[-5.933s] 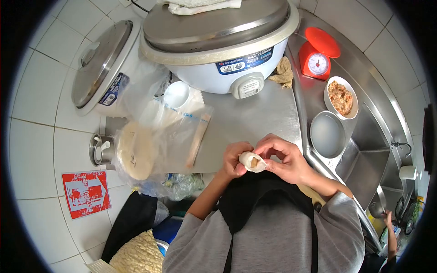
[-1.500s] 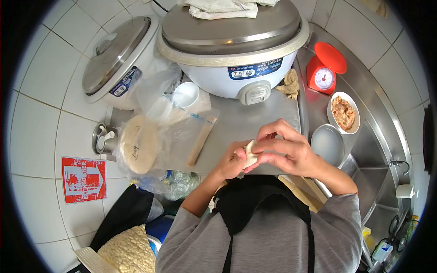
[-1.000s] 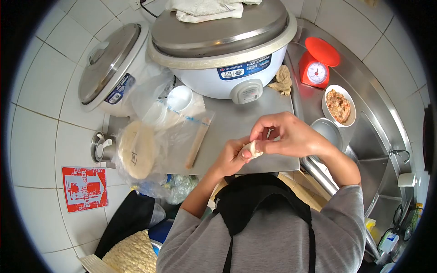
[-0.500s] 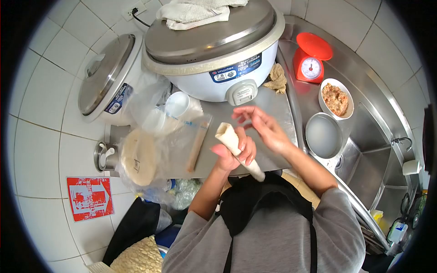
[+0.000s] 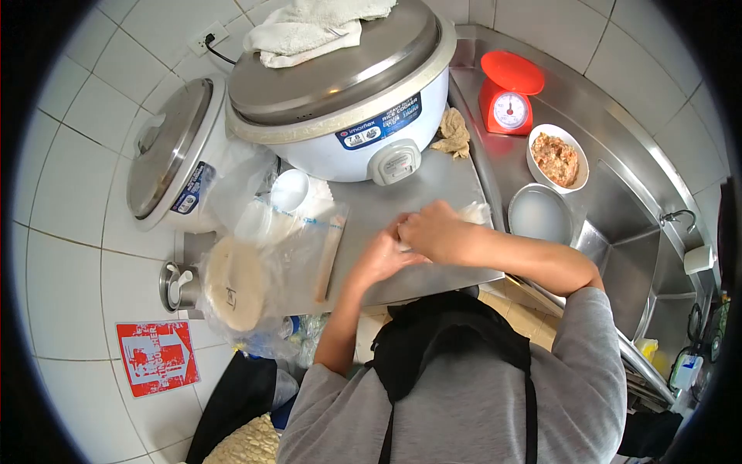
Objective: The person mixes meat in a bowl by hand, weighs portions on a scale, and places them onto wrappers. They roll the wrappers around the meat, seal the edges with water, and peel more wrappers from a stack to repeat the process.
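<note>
Both hands meet over the steel table, round an off-white rolled sheet, like a roll of wrappers. One pale end of the roll pokes out beyond my right wrist; most of the rest is covered. My right hand is closed on it from above, knuckles up. My left hand grips at the left side, its fingertips partly hidden behind the right hand. To the left of my hands lies a clear plastic bag with a brown stick along its edge.
A large rice cooker stands at the back, a second one at left. Bagged round wrappers lie at the table's left edge. Right, by the sink, are a red scale, a bowl of meat filling and a bowl of cloudy liquid.
The roll has gone from upright in my left hand to low over the table, pointing right. My right hand, open and apart before, has closed on it. The view has shifted slightly.
</note>
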`<state>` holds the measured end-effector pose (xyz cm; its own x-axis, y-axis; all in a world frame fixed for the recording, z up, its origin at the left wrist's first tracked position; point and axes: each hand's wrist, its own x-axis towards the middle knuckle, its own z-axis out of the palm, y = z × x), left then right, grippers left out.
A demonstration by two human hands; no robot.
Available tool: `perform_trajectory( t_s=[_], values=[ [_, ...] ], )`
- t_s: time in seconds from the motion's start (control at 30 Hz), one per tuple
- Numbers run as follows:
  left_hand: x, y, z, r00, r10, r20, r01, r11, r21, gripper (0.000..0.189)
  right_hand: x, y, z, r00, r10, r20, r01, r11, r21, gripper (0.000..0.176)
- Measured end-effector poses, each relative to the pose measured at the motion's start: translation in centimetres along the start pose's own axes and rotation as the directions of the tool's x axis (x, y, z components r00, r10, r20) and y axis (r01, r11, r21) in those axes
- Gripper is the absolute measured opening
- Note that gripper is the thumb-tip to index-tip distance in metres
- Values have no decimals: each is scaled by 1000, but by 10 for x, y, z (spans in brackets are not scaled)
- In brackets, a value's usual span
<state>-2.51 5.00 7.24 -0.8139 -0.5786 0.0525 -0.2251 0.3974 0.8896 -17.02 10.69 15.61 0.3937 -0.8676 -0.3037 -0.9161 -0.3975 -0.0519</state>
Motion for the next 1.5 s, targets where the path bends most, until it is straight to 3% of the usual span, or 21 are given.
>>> perform_trajectory(
  t_s=[0.1, 0.17, 0.23, 0.33, 0.4, 0.47, 0.5, 0.57, 0.6, 0.67, 0.73, 0.93, 0.97, 1.07, 1.1, 1.17, 1.2, 1.23, 1.3, 1.4, 1.5],
  values=[
    [6, -32, 25, 999, -51, 7, 49, 991, 124, 56, -37, 13, -33, 994, 26, -105, -20, 998, 63, 32],
    [5, -20, 31, 999, -49, 5, 49, 999, 4, 51, -81, 23, -46, 849, 211, -485, -10, 924, 383, 34],
    [4, -9, 33, 999, -46, -16, 44, 993, -111, 47, -115, 34, -44, 793, 460, -400, -191, 811, 553, 34],
    [-1, -12, 40, 997, 41, -61, -52, 981, -186, 53, -139, 49, 40, 734, 613, -294, -397, 737, 547, 29],
    [-1, -33, 55, 979, 130, -154, -191, 838, -510, 57, -140, 43, 84, 760, 545, -354, -306, 780, 546, 25],
    [-4, -17, 53, 973, 125, -192, -207, 836, -509, 60, -130, 8, 53, 720, 674, -165, -261, 484, 835, 24],
    [-4, -18, 51, 963, 183, -196, -256, 847, -465, 61, -133, 9, 58, 716, 679, -162, -261, 476, 840, 24],
    [-1, -19, 50, 952, 252, -175, -303, 855, -421, 62, -142, 17, 78, 628, 768, -125, -481, 510, 713, 31],
    [-1, -18, 53, 905, 324, -276, -419, 794, -440, 58, -149, 20, 98, 616, 778, -122, -487, 498, 718, 31],
    [1, -18, 55, 845, 379, -378, -526, 719, -455, 55, -168, 27, 153, 579, 747, -326, -762, 638, 109, 42],
    [-3, -16, 48, 849, 438, -295, -527, 738, -421, 67, -184, 28, 184, 599, 768, -224, -754, 636, 164, 53],
    [3, -13, 48, 804, 498, -326, -589, 744, -317, 66, -183, 41, 183, 608, 732, -309, -721, 671, 170, 58],
    [4, -14, 50, 781, 525, -338, -617, 730, -292, 65, -182, 44, 181, 632, 758, -163, -738, 652, 174, 51],
    [3, -10, 45, 817, 503, -281, -565, 796, -218, 63, -179, 49, 164, 633, 765, -119, -748, 644, 164, 32],
    [-1, -7, 43, 858, 443, -260, -492, 855, -165, 59, -176, 49, 151, 641, 759, -118, -741, 651, 162, 32],
    [-3, -5, 50, 904, 326, -276, -372, 918, -137, 57, -166, 43, 110, 572, 702, -424, -589, 712, 383, 19],
    [-4, -4, 54, 934, 212, -287, -253, 961, -114, 56, -157, 33, 81, 562, 668, -488, -441, 741, 507, 18],
    [-3, -3, 55, 934, 212, -286, -253, 961, -114, 56, -146, 21, 53, 535, 641, -550, -274, 748, 605, 18],
    [-2, -1, 57, 931, 269, -245, -307, 943, -129, 55, -133, 10, 24, 563, 345, -751, -68, 925, 374, 20],
    [-3, -1, 59, 927, 304, -218, -338, 930, -142, 55, -107, 4, 4, 677, 153, -719, 86, 955, 285, 21],
    [-7, 1, 53, 941, 275, -198, -316, 923, -220, 57, -88, 6, 7, 700, 27, -714, 155, 970, 188, 21]
  ],
)
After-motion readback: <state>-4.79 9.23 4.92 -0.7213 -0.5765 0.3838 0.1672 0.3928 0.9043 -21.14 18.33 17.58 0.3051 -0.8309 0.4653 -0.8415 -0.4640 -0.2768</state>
